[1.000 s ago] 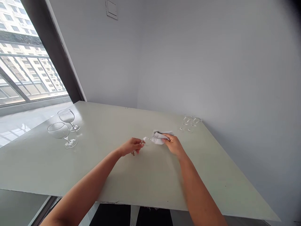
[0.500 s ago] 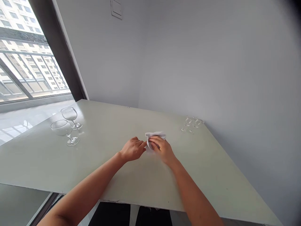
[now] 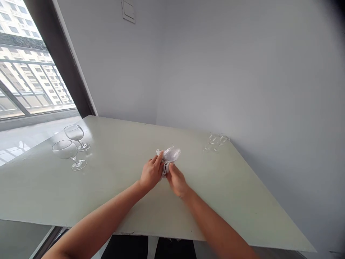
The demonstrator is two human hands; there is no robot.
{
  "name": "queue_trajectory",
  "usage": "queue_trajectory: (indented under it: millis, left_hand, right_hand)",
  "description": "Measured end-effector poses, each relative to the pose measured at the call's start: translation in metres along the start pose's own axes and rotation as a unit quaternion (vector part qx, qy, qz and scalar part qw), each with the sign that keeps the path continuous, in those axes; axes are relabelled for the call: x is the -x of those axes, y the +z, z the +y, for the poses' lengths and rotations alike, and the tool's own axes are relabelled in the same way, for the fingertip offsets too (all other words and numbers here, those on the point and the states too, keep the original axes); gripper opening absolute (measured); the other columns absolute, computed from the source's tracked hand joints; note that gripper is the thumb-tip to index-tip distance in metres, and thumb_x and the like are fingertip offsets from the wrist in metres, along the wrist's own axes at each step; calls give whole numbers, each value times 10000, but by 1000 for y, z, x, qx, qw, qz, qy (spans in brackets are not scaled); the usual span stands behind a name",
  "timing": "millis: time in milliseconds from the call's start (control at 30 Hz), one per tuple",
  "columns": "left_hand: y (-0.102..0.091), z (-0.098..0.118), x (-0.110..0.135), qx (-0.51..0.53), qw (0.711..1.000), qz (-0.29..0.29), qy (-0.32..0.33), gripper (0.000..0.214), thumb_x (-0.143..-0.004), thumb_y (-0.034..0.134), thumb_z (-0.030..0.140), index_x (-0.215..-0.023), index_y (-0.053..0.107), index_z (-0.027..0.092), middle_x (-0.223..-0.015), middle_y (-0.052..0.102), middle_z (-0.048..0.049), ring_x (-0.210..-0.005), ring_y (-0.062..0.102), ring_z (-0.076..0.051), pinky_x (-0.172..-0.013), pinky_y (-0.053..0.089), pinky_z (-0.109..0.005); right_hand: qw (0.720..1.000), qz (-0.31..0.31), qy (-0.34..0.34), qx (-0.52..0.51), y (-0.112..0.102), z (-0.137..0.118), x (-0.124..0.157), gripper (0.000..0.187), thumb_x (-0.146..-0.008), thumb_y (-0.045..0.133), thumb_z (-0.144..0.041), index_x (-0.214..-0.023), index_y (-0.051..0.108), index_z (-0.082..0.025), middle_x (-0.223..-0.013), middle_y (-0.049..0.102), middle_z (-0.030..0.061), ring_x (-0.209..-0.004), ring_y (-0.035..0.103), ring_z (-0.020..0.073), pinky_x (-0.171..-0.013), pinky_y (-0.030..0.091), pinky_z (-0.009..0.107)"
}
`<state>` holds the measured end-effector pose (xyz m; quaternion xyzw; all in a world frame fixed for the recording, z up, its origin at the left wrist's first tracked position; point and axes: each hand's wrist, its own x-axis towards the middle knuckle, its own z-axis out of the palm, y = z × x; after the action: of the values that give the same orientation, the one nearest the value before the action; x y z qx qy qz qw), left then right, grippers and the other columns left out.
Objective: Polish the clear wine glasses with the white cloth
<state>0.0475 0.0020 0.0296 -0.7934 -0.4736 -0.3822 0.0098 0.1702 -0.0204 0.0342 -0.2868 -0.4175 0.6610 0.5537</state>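
Over the middle of the table, a small clear glass lies tilted between my hands, its bowl pointing away from me. A white cloth is bunched around its lower part, and one corner sticks out beyond my left fingers. My left hand is closed around the glass's lower end with the cloth pressed against it. My right hand pinches the cloth from the near right side, thumb on top. The covered part of the glass is hidden.
Two large stemmed glasses, a nearer wine glass and a farther wine glass, stand upright at the left. Several small clear glasses are grouped near the far right edge of the pale table. A grey wall rises behind.
The cloth, earlier draped over the glass under my right hand, is now bunched lower, exposing the bowl. My right hand has turned and come nearer; the view has shifted slightly.
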Motion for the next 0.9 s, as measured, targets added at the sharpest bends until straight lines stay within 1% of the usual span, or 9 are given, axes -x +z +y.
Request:
queue_trajectory:
  millis: [167,267,333,467,533,600,733,833,900]
  left_hand:
    - [1,20,4,40,999,22,0,438,-833,389,153,-1268,439,180,-1242,477,-141,-1124,444,-262,-967,308,-455]
    - [-8,19,-3,193,978,-39,-75,424,-798,466,193,-1220,498,230,-1329,435,-81,-1251,327,-271,-1049,184,-481]
    - [-16,14,-10,367,910,-101,-165,432,-789,506,274,-1219,498,237,-1287,488,-76,-1218,385,-266,-1017,269,-449]
    - [-27,3,-19,611,718,-170,-287,574,-764,570,401,-1278,417,196,-1167,577,-123,-1061,534,-268,-904,383,-413]
    - [-29,1,-20,639,684,-183,-302,625,-727,626,394,-1272,407,179,-1114,602,-141,-1022,557,-271,-895,381,-421]
    - [-27,1,-19,636,682,-176,-316,619,-700,662,370,-1239,427,177,-1084,615,-143,-1010,565,-263,-913,365,-426]
    - [-19,-5,-18,621,685,-109,-365,511,-674,699,304,-1124,482,193,-1124,596,-128,-996,573,-218,-919,380,-390]
    - [-16,-18,-22,636,651,-25,-414,436,-650,721,233,-1023,500,180,-1069,612,-109,-937,603,-202,-853,447,-362]
    - [-18,-27,-25,652,621,14,-434,348,-659,711,203,-945,519,158,-951,636,-88,-871,624,-192,-803,483,-338]
  right_hand:
    - [999,10,-11,33,1,14,2,369,-825,483,-495,-1056,583,-224,-1012,618,45,-1008,530,196,-826,425,333]
    - [999,15,38,15,-10,6,-2,367,-783,539,-510,-931,612,-182,-822,637,48,-834,585,198,-697,451,312]
    - [996,24,80,-14,-16,-2,-4,358,-739,598,-505,-842,616,-162,-708,620,39,-711,588,184,-622,446,296]
    - [980,-46,180,-69,-21,-10,-2,311,-691,672,-448,-726,615,-145,-629,577,16,-569,532,124,-557,420,253]
    - [972,-83,205,-74,-22,-11,-1,317,-694,666,-455,-697,608,-143,-636,565,13,-560,515,111,-550,410,243]
    - [972,-103,208,-39,-24,-11,-2,351,-709,636,-487,-688,597,-139,-639,554,15,-556,507,113,-544,403,247]
    - [971,-49,121,200,-34,-8,-8,384,-735,578,-527,-724,587,-143,-632,541,9,-560,494,128,-553,394,263]
    - [899,52,-4,434,-38,-6,-9,423,-802,458,-546,-717,581,-150,-609,522,12,-588,495,153,-568,397,280]
    - [846,34,-94,524,-34,-6,-6,410,-852,387,-508,-847,604,-160,-736,568,47,-712,533,188,-641,426,309]
